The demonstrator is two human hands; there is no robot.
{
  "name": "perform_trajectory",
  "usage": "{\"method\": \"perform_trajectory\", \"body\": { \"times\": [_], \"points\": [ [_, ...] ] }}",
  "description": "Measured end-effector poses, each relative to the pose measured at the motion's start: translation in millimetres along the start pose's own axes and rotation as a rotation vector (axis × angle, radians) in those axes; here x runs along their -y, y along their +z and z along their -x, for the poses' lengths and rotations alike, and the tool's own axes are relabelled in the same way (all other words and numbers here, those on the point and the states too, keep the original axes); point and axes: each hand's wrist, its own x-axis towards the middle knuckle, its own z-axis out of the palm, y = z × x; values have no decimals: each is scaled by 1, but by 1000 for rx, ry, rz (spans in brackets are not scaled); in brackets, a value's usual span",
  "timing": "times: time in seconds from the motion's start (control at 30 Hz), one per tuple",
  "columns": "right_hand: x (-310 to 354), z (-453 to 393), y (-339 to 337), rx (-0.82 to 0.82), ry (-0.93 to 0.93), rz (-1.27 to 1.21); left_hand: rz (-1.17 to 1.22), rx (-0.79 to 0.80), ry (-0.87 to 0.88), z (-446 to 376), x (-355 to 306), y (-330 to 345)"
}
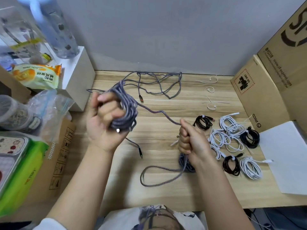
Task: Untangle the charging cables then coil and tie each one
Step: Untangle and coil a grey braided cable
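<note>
your left hand (103,120) sits left of centre, fist closed around a thick coil (127,107) of grey braided cable, the loops wrapped over your fingers and standing up above the desk (166,193). a strand (159,112) runs from that coil down and right to your right hand (191,140), which is clenched on it just right of centre. your hands are apart, joined only by that strand. below your right hand a smaller grey bundle (186,163) lies on the desk, with a loop (149,176) trailing left toward lower centre. more loose grey cable (159,83) sprawls at upper centre near the wall. tied white coils (232,130) and black coils (230,165) are grouped at the right, beside a white sheet (287,156). three white ties (210,89) lie at upper right, near a cardboard box (259,90).
</note>
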Motion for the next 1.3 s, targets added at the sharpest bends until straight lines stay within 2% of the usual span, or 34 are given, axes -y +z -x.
{"method": "perform_trajectory", "body": {
  "times": [0.07,0.17,0.27,0.33,0.43,0.5,0.57,0.67,0.73,0.87,1.0,1.2,1.3],
  "points": [
    [-2,6,1,48,18,241,76,-163,170,-12,-5,3],
    [2,19,5,146,-11,534,-34,-393,331,-26,-12,-5],
    [8,30,14,276,-124,751,-180,-450,369,-29,-9,-21],
    [9,35,20,294,-207,883,-315,-521,363,-29,-4,-28],
    [11,42,27,292,-285,946,-696,-652,346,-25,6,-34],
    [12,45,28,301,-306,951,-963,-691,294,-21,10,-38],
    [14,48,29,312,-305,942,-1230,-666,177,-17,13,-38],
    [18,51,30,312,-291,818,-1565,-489,-109,-13,21,-31],
    [20,50,30,276,-335,681,-1640,-349,-313,-10,28,-25],
    [16,46,27,147,-531,542,-1537,-171,-628,-8,28,-14],
    [19,42,22,12,-647,513,-1194,59,-789,-4,21,-11],
    [16,36,21,84,-719,586,-841,207,-616,4,18,-13],
    [15,32,18,109,-703,620,-452,326,-502,-1,23,-9]
  ]
}}
